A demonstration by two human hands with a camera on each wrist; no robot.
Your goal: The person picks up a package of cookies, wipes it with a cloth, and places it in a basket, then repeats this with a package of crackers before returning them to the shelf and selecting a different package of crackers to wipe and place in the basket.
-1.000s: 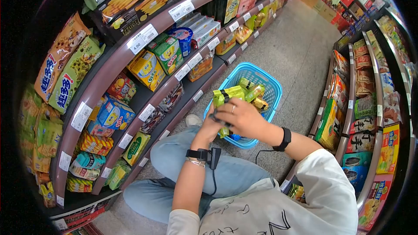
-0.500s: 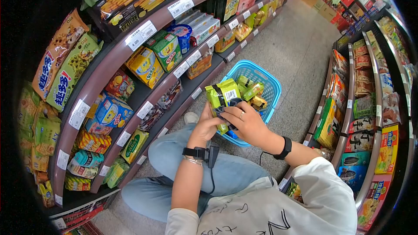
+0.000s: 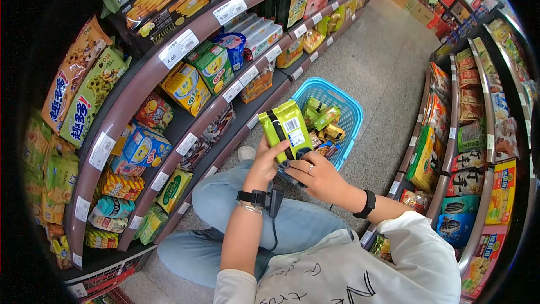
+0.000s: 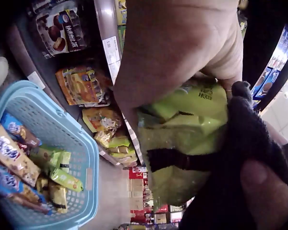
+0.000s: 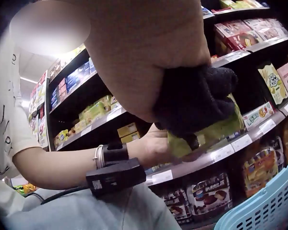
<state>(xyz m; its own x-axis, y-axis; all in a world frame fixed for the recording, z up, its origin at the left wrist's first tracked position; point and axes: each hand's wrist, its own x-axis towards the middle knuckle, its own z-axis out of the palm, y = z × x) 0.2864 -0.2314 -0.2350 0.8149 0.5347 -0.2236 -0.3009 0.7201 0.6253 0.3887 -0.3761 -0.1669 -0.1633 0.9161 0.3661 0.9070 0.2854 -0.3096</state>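
Note:
My left hand (image 3: 263, 164) grips a green snack packet (image 3: 286, 126) by its near left side, the thumb lying over its face. A black stripe crosses the packet, and a barcode with a blue-and-white label faces up. My right hand (image 3: 325, 177) holds a dark cloth (image 5: 197, 100) against the packet's near right corner. In the left wrist view, the bunched cloth (image 4: 249, 139) lies along the packet's edge, with a thumb on it. Both hands are over my lap, beside the near left rim of a blue basket (image 3: 358, 118).
Inside the basket are green packets (image 3: 326, 115), a gold packet (image 3: 335, 131) and other snack bags. Shelves of boxed and bagged snacks (image 3: 188, 87) rise on the left. More bagged goods (image 3: 469, 107) line the right. The grey floor aisle (image 3: 388, 39) runs ahead between them.
The green packet has come up and toward me, away from over the basket, and its barcode side now shows fully. My right hand with the cloth has moved down to its near corner.

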